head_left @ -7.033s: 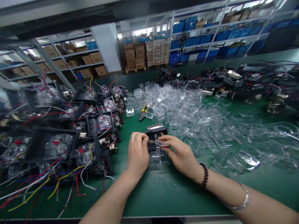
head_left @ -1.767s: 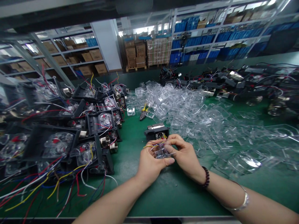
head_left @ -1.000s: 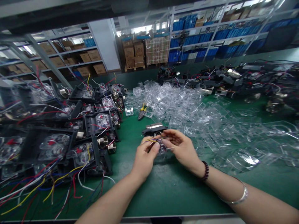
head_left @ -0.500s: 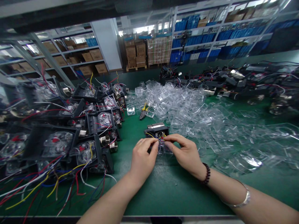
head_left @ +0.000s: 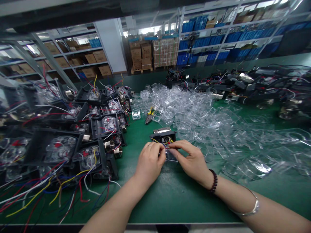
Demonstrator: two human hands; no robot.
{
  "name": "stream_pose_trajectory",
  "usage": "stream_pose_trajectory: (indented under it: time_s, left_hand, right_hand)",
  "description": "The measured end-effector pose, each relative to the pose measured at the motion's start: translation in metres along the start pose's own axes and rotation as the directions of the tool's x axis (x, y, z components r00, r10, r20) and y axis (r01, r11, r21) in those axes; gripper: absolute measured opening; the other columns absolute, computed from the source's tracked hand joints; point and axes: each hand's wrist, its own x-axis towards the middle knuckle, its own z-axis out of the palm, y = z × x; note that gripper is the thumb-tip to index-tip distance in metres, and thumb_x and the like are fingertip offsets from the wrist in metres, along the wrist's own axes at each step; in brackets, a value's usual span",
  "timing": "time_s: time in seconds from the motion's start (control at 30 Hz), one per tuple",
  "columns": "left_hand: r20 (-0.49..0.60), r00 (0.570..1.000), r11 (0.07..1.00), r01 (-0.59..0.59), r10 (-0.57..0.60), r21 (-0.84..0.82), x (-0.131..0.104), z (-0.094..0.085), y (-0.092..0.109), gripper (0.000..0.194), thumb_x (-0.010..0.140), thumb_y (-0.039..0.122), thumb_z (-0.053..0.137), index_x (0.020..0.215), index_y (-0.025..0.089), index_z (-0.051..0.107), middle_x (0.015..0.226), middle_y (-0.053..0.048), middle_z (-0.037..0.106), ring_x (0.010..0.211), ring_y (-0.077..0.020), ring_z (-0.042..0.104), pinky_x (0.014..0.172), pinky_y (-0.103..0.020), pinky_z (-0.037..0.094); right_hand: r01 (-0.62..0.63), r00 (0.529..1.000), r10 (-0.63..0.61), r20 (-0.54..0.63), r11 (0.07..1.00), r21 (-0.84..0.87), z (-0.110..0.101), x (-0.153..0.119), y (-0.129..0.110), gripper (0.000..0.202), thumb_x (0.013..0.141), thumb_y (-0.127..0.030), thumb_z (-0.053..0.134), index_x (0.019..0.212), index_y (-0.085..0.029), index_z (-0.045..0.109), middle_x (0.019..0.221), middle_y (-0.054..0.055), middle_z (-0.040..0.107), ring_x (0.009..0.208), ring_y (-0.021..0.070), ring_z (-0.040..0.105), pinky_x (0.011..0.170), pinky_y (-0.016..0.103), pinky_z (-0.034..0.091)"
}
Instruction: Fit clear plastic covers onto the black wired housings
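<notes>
A dark housing [head_left: 173, 137] with a metal cylinder [head_left: 162, 130] along its far side lies on the green table in front of me. Yellow, red and blue wires and a clear plastic piece [head_left: 171, 156] show inside it. My left hand [head_left: 151, 159] is at its near left side, fingers curled and closed over the wires. From the right, my right hand [head_left: 190, 158] reaches in, thumb and forefinger pinched at the same wires. Fingertips hide what exactly each hand grips. The two hands nearly touch.
Several dark housings [head_left: 52, 147] with loose wires crowd the left side. Clear plastic pieces [head_left: 184, 106] are heaped behind and to the right. Yellow-handled pliers [head_left: 150, 116] lie beyond the housing. More wired assemblies [head_left: 233, 81] are at the back right; shelves stand behind.
My left hand has rolled slightly, its fingers curling in more. The thumb and forefinger of my right hand have shifted a little closer together. The housing stays in about the same place.
</notes>
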Motion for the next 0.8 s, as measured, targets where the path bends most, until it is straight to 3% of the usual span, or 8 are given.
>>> stream_pose_trajectory:
  time_s: [0.07, 0.27, 0.33, 0.43, 0.57, 0.67, 0.73, 0.8]
  left_hand:
    - [-0.025, 1.0, 1.0, 0.015, -0.014, 0.023, 0.002, -0.001, -0.003, 0.013, 0.082, 0.012, 0.043, 0.072, 0.018, 0.049, 0.067, -0.003, 0.056, 0.065, -0.0175, 0.052, 0.061, -0.028, 0.042]
    - [-0.231, 0.963, 0.989, 0.145, -0.14, 0.004, 0.003, -0.009, -0.008, 0.011, 0.081, 0.014, 0.042, 0.073, 0.017, 0.049, 0.066, -0.001, 0.054, 0.063, -0.0151, 0.052, 0.061, -0.026, 0.041]
    - [-0.178, 0.966, 0.982, 0.183, -0.188, -0.042, 0.002, -0.011, -0.005, 0.021, 0.084, 0.02, 0.041, 0.066, 0.018, 0.05, 0.059, 0.0, 0.052, 0.056, -0.0136, 0.051, 0.056, -0.024, 0.039]
    - [-0.004, 0.965, 0.958, 0.26, -0.262, -0.121, 0.003, -0.012, -0.002, 0.035, 0.086, 0.029, 0.043, 0.054, 0.018, 0.052, 0.049, 0.002, 0.05, 0.051, -0.0127, 0.05, 0.051, -0.023, 0.036]
    - [0.041, 0.939, 0.876, 0.334, -0.341, -0.348, 0.006, -0.011, -0.003, 0.018, 0.081, 0.029, 0.055, 0.071, 0.016, 0.063, 0.071, -0.002, 0.065, 0.061, -0.0134, 0.058, 0.056, -0.022, 0.044]
    - [-0.089, 0.951, 0.878, 0.234, -0.296, -0.418, 0.006, -0.01, -0.004, 0.015, 0.081, 0.023, 0.057, 0.07, 0.016, 0.064, 0.073, -0.002, 0.066, 0.068, -0.0135, 0.061, 0.06, -0.022, 0.047]
    - [-0.216, 0.964, 0.926, 0.065, -0.154, -0.372, 0.004, -0.01, -0.003, 0.01, 0.08, 0.021, 0.059, 0.073, 0.016, 0.064, 0.071, -0.002, 0.066, 0.07, -0.0128, 0.061, 0.065, -0.022, 0.048]
    - [-0.28, 0.959, 0.94, -0.128, 0.037, -0.316, 0.0, -0.009, -0.001, 0.006, 0.08, 0.02, 0.06, 0.078, 0.016, 0.064, 0.073, -0.002, 0.066, 0.07, -0.012, 0.061, 0.066, -0.02, 0.048]
  right_hand:
    - [0.006, 1.0, -0.006, -0.008, 1.0, 0.009, -0.001, 0.001, 0.001, 0.009, 0.077, -0.019, 0.062, 0.081, -0.023, 0.068, 0.079, 0.003, 0.069, 0.078, 0.0186, 0.062, 0.074, 0.033, 0.049]
    - [-0.054, 0.996, 0.061, -0.068, 0.993, 0.105, -0.001, 0.004, 0.002, 0.005, 0.074, -0.02, 0.065, 0.076, -0.023, 0.068, 0.08, 0.003, 0.068, 0.079, 0.0186, 0.062, 0.075, 0.034, 0.049]
    - [-0.115, 0.988, 0.129, -0.082, 0.98, 0.162, 0.001, 0.004, 0.003, 0.004, 0.074, -0.022, 0.064, 0.076, -0.022, 0.068, 0.079, 0.003, 0.068, 0.076, 0.0178, 0.062, 0.07, 0.032, 0.051]
    - [-0.189, 0.975, 0.209, -0.077, 0.958, 0.216, 0.003, 0.003, 0.003, 0.006, 0.075, -0.024, 0.063, 0.078, -0.021, 0.067, 0.076, 0.003, 0.068, 0.07, 0.0168, 0.062, 0.065, 0.03, 0.051]
    - [-0.077, 0.996, 0.069, 0.048, 0.98, 0.185, 0.002, 0.003, 0.001, 0.007, 0.074, -0.018, 0.062, 0.079, -0.02, 0.067, 0.079, 0.004, 0.068, 0.077, 0.0177, 0.062, 0.073, 0.031, 0.05]
    - [0.009, 0.999, -0.017, 0.044, 0.984, 0.175, -0.006, 0.006, -0.001, 0.019, 0.074, -0.01, 0.053, 0.084, -0.021, 0.066, 0.085, 0.004, 0.067, 0.083, 0.0176, 0.061, 0.077, 0.032, 0.049]
    - [0.039, 0.999, -0.036, -0.017, 0.984, 0.174, -0.011, 0.007, -0.003, 0.024, 0.077, -0.01, 0.048, 0.091, -0.021, 0.064, 0.088, 0.005, 0.065, 0.082, 0.0172, 0.06, 0.073, 0.031, 0.05]
    - [0.104, 0.994, -0.106, 0.009, 0.984, 0.148, -0.013, 0.008, -0.007, 0.027, 0.077, -0.015, 0.051, 0.1, -0.02, 0.062, 0.093, 0.007, 0.062, 0.083, 0.018, 0.058, 0.071, 0.031, 0.05]
